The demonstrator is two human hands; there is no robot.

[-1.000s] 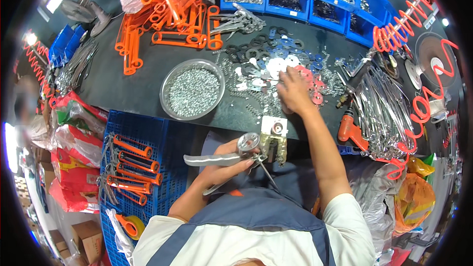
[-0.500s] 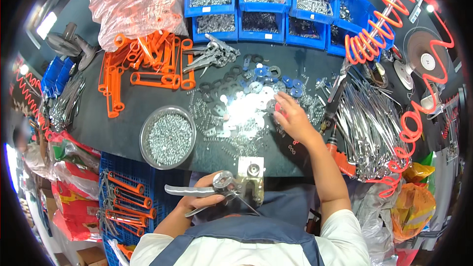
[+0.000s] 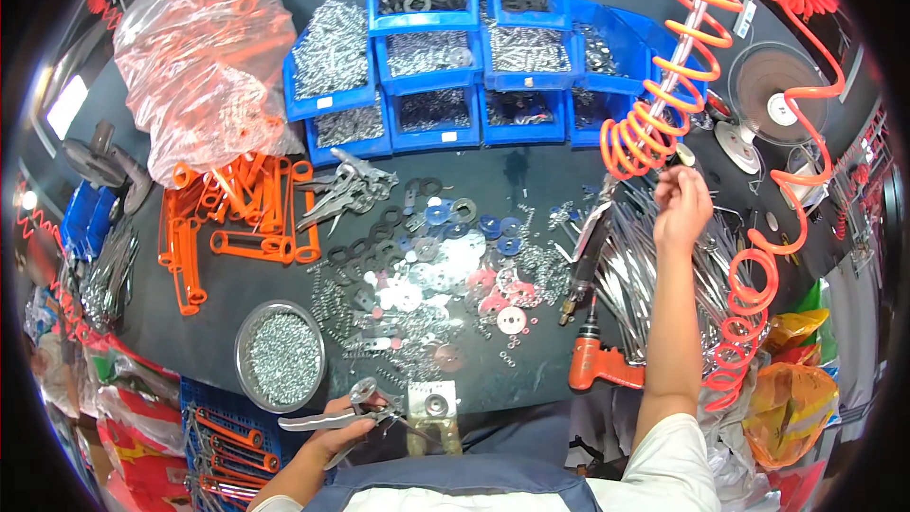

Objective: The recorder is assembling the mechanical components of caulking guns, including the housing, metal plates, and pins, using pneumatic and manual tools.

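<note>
Your left hand grips unfinished pliers lying left to right at the table's near edge. Your right hand, far off to the right, pinches something small beside the orange coiled hose.

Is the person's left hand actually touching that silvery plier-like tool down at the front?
Touching. The head view shows the left hand wrapped around the handles of the silvery tool, fingers closed on it with no gap.

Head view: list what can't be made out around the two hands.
- Right hand: the small piece pinched in its fingertips is too tiny to identify.
- Left hand: its palm hides part of the metal pliers.
- Small fixture at the table edge: too small for its parts to be told.
</note>
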